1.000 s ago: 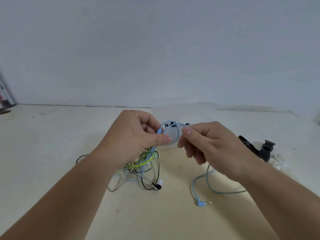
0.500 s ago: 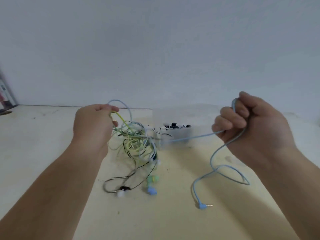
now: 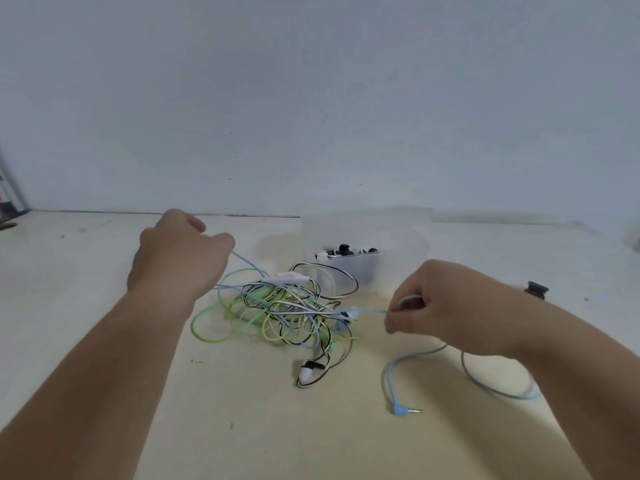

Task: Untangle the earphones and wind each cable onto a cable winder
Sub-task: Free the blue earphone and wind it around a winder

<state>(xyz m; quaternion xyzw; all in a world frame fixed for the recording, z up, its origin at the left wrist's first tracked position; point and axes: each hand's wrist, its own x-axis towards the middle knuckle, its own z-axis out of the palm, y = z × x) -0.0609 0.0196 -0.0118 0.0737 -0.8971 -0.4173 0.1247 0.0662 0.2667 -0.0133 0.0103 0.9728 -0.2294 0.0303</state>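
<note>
A knot of tangled earphones (image 3: 280,311) in green, yellow, light blue and black-and-white lies in the middle of the pale table (image 3: 86,306). My left hand (image 3: 176,258) is above its left side, fingers curled round a light blue strand that runs down into the knot. My right hand (image 3: 436,306) pinches the light blue cable (image 3: 370,310) at the knot's right edge. The rest of that cable loops under my right wrist and ends in a blue jack plug (image 3: 401,408) lying on the table. A black-and-white earbud (image 3: 308,372) hangs out in front of the knot.
A clear plastic box (image 3: 367,251) holding several small black and white pieces stands behind the knot. A small black piece (image 3: 536,289) sits past my right wrist. A dark object (image 3: 8,206) leans at the far left against the wall.
Both hands have come down from their raised, spread position. The tangle, lifted half a second ago, now rests on the table. My right hand has shifted its grip along the blue cable toward the knot.
</note>
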